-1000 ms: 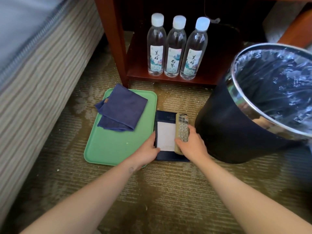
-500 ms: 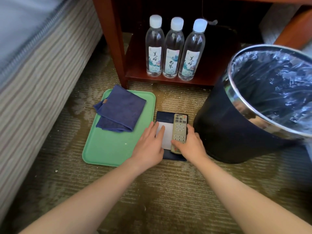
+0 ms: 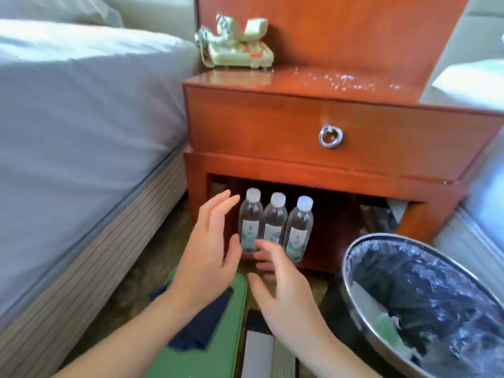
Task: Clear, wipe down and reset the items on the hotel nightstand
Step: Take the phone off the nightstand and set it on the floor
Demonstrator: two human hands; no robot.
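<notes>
- Both hands are up off the notepad point(image 3: 258, 351) now, and the view has swung up to the nightstand point(image 3: 272, 126).
- Fingers spread wide on the left hand point(image 3: 207, 257) and right hand point(image 3: 283, 293), nothing held.
- 3 water bottles point(image 3: 274, 225) stand just beyond the fingertips, on the lower shelf.
- Green tray point(image 3: 218, 350) and blue cloth point(image 3: 201, 330) lie under the left wrist.
- Bin point(image 3: 347, 271) sits right of the right hand.

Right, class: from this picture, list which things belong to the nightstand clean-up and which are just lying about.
Job: nightstand, telephone, three water bottles, blue cloth, green tray, notepad, probably the waste bin.
Just there: bed, carpet.
</notes>
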